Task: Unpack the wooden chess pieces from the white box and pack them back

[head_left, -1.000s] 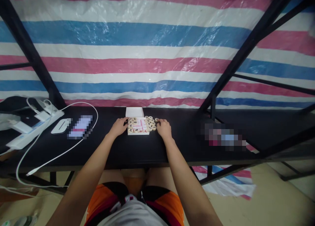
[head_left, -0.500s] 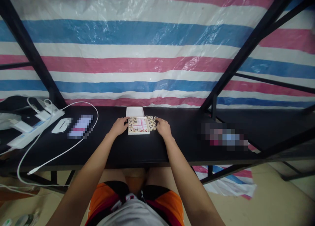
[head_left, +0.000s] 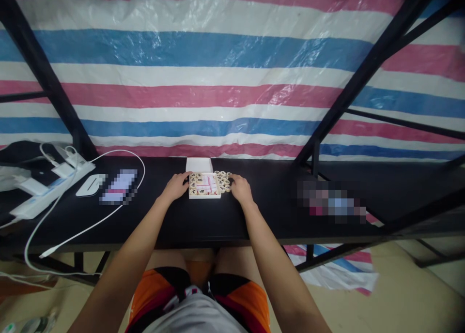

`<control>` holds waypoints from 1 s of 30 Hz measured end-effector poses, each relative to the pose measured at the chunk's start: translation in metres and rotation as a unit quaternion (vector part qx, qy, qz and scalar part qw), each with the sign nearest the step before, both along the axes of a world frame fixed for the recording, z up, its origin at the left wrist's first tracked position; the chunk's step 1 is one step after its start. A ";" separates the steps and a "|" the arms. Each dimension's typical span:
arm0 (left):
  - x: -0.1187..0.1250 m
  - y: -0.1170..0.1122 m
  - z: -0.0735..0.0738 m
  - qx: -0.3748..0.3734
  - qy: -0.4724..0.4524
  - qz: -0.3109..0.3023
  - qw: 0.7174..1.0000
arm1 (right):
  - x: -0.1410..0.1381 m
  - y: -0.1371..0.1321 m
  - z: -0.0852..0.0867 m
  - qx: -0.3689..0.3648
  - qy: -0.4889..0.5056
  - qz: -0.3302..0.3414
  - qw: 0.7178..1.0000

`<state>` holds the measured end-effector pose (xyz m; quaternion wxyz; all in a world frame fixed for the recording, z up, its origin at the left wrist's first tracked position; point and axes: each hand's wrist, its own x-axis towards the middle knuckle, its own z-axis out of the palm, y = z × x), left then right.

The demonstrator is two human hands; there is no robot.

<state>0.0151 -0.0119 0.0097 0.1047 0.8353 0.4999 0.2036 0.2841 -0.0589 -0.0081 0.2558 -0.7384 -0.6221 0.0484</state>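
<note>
An open white box [head_left: 204,196] sits on the black desk. Black-marked xiangqi pieces [head_left: 193,183] fill its left side, and a folded sheet with red lines [head_left: 206,182] shows in the rest. My left hand [head_left: 176,187] lies against the box's left edge, its fingers loosely stretched. Just right of the box, several more xiangqi pieces [head_left: 222,180] stand in a tight group on the desk. My right hand [head_left: 240,188] is open beside that group, its fingertips touching the rightmost pieces. The undersides of both hands are hidden.
A white box lid [head_left: 199,164] lies behind the box. Farther left are a phone [head_left: 119,187], a white flat object [head_left: 90,185], a power strip [head_left: 51,190] and a white cable [head_left: 78,233]. A blurred object [head_left: 332,201] is at right. Black metal posts [head_left: 348,98] frame the desk.
The pieces beside the box sit slightly closer to it, and my right fingers have shifted very slightly left with them. My left hand and the box look unmoved.
</note>
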 end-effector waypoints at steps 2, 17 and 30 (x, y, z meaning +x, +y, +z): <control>0.000 0.001 -0.001 0.006 0.005 -0.003 1.000 | 0.000 0.001 -0.002 0.015 0.009 -0.002 1.000; 0.001 0.004 -0.006 -0.001 0.003 0.003 1.000 | -0.001 0.008 -0.008 0.028 0.034 -0.023 0.999; 0.004 0.013 -0.010 0.011 0.011 0.036 0.999 | -0.005 0.007 -0.002 -0.007 0.019 -0.020 1.000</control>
